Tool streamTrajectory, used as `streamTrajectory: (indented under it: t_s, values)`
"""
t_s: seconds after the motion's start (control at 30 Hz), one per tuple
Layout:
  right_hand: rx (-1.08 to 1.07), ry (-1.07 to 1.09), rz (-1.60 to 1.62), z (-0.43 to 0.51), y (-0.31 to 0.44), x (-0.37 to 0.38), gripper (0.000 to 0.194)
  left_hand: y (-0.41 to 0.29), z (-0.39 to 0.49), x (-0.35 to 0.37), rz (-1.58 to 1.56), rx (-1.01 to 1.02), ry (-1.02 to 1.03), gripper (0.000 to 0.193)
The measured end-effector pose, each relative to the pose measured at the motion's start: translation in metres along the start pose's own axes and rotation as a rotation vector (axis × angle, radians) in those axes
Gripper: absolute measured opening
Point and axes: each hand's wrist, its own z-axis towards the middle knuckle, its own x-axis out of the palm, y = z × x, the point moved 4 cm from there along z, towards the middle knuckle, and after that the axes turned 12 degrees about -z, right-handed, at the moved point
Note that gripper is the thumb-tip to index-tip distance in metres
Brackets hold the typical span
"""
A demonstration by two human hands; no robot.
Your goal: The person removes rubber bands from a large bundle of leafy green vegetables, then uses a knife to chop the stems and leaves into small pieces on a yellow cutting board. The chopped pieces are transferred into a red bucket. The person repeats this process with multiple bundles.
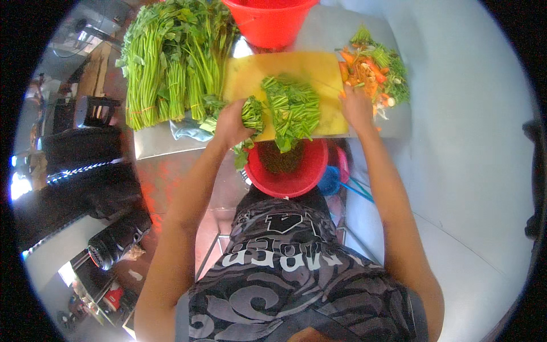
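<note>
A bunch of leafy green stalks (253, 114) is gripped in my left hand (234, 124), at the left edge of a yellow cutting board (243, 70). Cut green stems and leaves (295, 109) lie in a pile at the board's middle, some hanging over its near edge. My right hand (358, 107) is at the board's right edge, fingers curled. A faint blurred streak runs from it across the board, perhaps a knife blade; what it holds is not clear. Below the near edge, a red basin (286, 188) contains dark green chopped matter (282, 160).
Tied bundles of long-stemmed greens (147, 85) lie left of the board, near a light blue cloth (190, 129). A red tub (271, 25) stands behind it. Carrot pieces, peelings and herbs (376, 75) are heaped at the right. A blue plastic container (329, 181) is beside the basin.
</note>
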Motion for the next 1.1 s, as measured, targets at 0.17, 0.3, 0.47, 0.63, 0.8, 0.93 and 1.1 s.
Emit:
streamTrajectory:
  t_s: [0.17, 0.3, 0.47, 0.63, 0.8, 0.93, 1.1]
  values:
    - [-0.211, -0.007, -0.06, 0.067, 0.035, 0.03, 0.024, -0.011, -0.006, -0.022, -0.228, -0.056, -0.175, 0.081]
    - [-0.267, 0.028, -0.058, 0.027, 0.049, 0.03, 0.018, -0.028, 0.002, -0.061, -0.224, 0.026, -0.315, 0.086]
    - [-0.297, -0.008, -0.02, -0.04, 0.059, 0.019, 0.015, -0.06, 0.032, -0.098, -0.121, 0.108, -0.361, 0.084]
    - [-0.289, 0.056, -0.046, -0.101, 0.07, 0.004, 0.014, -0.092, 0.072, -0.088, 0.035, 0.241, -0.244, 0.083]
    - [-0.252, 0.079, 0.012, -0.127, 0.057, -0.016, 0.018, -0.106, 0.092, -0.064, 0.104, 0.318, -0.089, 0.081]
    - [-0.166, -0.1, 0.034, -0.071, 0.069, -0.016, 0.015, -0.122, 0.095, -0.068, 0.145, 0.335, -0.104, 0.077]
    - [-0.234, -0.172, 0.036, -0.018, 0.113, 0.001, 0.018, -0.138, 0.092, -0.084, 0.168, 0.36, -0.128, 0.074]
